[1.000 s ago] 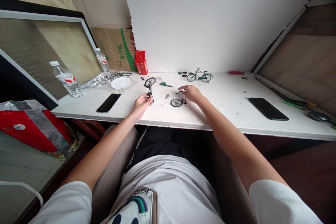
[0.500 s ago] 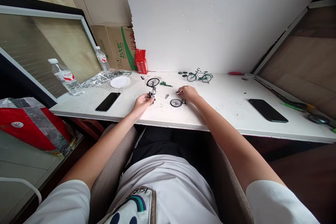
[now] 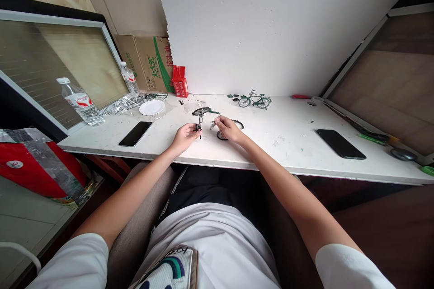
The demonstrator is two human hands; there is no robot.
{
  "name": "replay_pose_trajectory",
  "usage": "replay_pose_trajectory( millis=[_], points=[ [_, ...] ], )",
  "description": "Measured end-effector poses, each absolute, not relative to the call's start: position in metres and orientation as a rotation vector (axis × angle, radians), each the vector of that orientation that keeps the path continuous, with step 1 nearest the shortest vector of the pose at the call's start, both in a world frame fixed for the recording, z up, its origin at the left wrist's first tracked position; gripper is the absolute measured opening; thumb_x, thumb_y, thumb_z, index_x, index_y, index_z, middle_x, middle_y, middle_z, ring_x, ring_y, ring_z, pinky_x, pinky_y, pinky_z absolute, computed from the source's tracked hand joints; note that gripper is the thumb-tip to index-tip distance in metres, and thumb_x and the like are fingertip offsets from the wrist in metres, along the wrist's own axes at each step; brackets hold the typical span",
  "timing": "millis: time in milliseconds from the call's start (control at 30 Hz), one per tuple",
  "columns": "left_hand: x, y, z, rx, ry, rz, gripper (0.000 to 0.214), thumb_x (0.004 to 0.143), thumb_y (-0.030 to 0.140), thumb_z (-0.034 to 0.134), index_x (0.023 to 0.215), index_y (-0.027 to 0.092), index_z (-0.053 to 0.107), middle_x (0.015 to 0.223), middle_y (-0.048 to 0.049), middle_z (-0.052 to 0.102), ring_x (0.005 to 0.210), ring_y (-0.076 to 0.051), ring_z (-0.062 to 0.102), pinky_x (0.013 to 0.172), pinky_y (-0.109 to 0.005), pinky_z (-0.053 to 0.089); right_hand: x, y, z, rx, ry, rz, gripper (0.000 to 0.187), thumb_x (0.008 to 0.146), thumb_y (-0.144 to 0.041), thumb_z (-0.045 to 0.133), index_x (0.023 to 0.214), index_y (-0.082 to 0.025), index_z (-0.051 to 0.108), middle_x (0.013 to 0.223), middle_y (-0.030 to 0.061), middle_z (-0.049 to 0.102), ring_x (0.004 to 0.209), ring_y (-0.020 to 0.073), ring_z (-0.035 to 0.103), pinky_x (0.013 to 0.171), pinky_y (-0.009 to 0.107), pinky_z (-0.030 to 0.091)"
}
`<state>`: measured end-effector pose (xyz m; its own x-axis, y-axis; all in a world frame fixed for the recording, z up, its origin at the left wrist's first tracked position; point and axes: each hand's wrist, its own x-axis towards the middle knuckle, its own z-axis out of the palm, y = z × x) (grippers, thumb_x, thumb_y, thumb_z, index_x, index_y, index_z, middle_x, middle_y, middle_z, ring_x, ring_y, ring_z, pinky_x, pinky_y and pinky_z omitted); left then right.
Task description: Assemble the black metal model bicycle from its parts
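My left hand (image 3: pixel 186 137) is closed around the dark frame of a part-built model bicycle (image 3: pixel 201 119), whose spoked wheel (image 3: pixel 200 111) points toward the back of the table. To its right, my right hand (image 3: pixel 230 130) is closed in a pinch; what sits between its fingertips is too small to make out. Under that hand lies a loose black wheel (image 3: pixel 221 136), partly covered. A black curved strip (image 3: pixel 239 123) shows behind the knuckles. A small grey piece (image 3: pixel 213 124) is just left of the right fingertips. Past the held wheel lies a green part (image 3: pixel 213 111).
A green model bicycle (image 3: pixel 255 100) stands at the back, with small dark pieces (image 3: pixel 233 97) beside it. Phones (image 3: pixel 135 133) (image 3: pixel 341 144) lie left and right. A white plate (image 3: pixel 151 107), water bottles (image 3: pixel 81 103) and a red box (image 3: pixel 180 82) occupy the left side.
My right hand has come left and nearer to my left hand, now over the loose wheel. My left hand keeps its hold on the model bicycle. The whole view has shifted slightly.
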<state>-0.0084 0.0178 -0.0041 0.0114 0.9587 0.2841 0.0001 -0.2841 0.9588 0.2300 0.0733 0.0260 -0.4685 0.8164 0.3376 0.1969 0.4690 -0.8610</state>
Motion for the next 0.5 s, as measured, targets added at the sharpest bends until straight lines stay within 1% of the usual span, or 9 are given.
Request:
replay_pose_trajectory(
  millis=[67, 133, 233, 367, 433, 500],
  points=[
    [-0.005, 0.020, -0.004, 1.427, 1.048, 1.360, 0.049, 0.078, 0.042, 0.090, 0.113, 0.014, 0.069, 0.115, -0.0155, 0.078, 0.106, -0.025, 0.073, 0.101, -0.042, 0.053, 0.222, 0.065, 0.024, -0.837, -1.849, 1.232, 0.042, 0.103, -0.064, 0.047, 0.089, -0.024, 0.048, 0.071, -0.0051, 0.040, 0.058, 0.0127, 0.036, 0.054, 0.026, 0.036],
    [-0.001, 0.024, -0.003, 1.434, 1.016, 1.308, 0.050, 0.079, 0.041, 0.089, 0.115, 0.014, 0.067, 0.117, -0.0167, 0.078, 0.108, -0.026, 0.073, 0.102, -0.044, 0.053, 0.216, 0.060, 0.024, -0.840, -1.783, 1.345, 0.041, 0.103, -0.062, 0.047, 0.087, -0.025, 0.047, 0.070, -0.0059, 0.036, 0.056, 0.0119, 0.034, 0.050, 0.025, 0.035],
    [0.006, 0.030, -0.002, 1.433, 0.980, 1.315, 0.049, 0.082, 0.040, 0.086, 0.118, 0.015, 0.064, 0.114, -0.0154, 0.079, 0.109, -0.026, 0.073, 0.102, -0.043, 0.053, 0.211, 0.056, 0.025, -0.801, -1.743, 1.465, 0.040, 0.103, -0.060, 0.049, 0.087, -0.024, 0.048, 0.070, -0.0065, 0.034, 0.055, 0.0112, 0.034, 0.049, 0.024, 0.037],
    [0.015, 0.036, -0.008, 1.475, 0.958, 1.352, 0.051, 0.087, 0.036, 0.081, 0.130, 0.019, 0.061, 0.100, -0.0083, 0.076, 0.102, -0.023, 0.073, 0.099, -0.041, 0.054, 0.208, 0.053, 0.024, -0.685, -1.677, 1.600, 0.042, 0.101, -0.063, 0.055, 0.086, -0.023, 0.048, 0.069, -0.0065, 0.037, 0.055, 0.0102, 0.036, 0.048, 0.023, 0.035],
    [0.017, 0.038, -0.013, 1.533, 0.937, 1.352, 0.047, 0.089, 0.035, 0.078, 0.130, 0.019, 0.062, 0.102, -0.0084, 0.075, 0.101, -0.023, 0.072, 0.100, -0.041, 0.055, 0.207, 0.052, 0.022, -0.663, -1.666, 1.617, 0.044, 0.099, -0.064, 0.058, 0.087, -0.023, 0.048, 0.069, -0.0067, 0.037, 0.055, 0.0099, 0.035, 0.048, 0.023, 0.035],
    [0.017, 0.040, -0.017, 1.563, 0.920, 1.361, 0.040, 0.090, 0.034, 0.076, 0.125, 0.018, 0.064, 0.108, -0.0097, 0.074, 0.102, -0.023, 0.071, 0.100, -0.041, 0.055, 0.206, 0.052, 0.020, -0.679, -1.664, 1.616, 0.044, 0.098, -0.064, 0.061, 0.087, -0.023, 0.048, 0.067, -0.0077, 0.034, 0.054, 0.0099, 0.033, 0.047, 0.023, 0.034]
  ],
)
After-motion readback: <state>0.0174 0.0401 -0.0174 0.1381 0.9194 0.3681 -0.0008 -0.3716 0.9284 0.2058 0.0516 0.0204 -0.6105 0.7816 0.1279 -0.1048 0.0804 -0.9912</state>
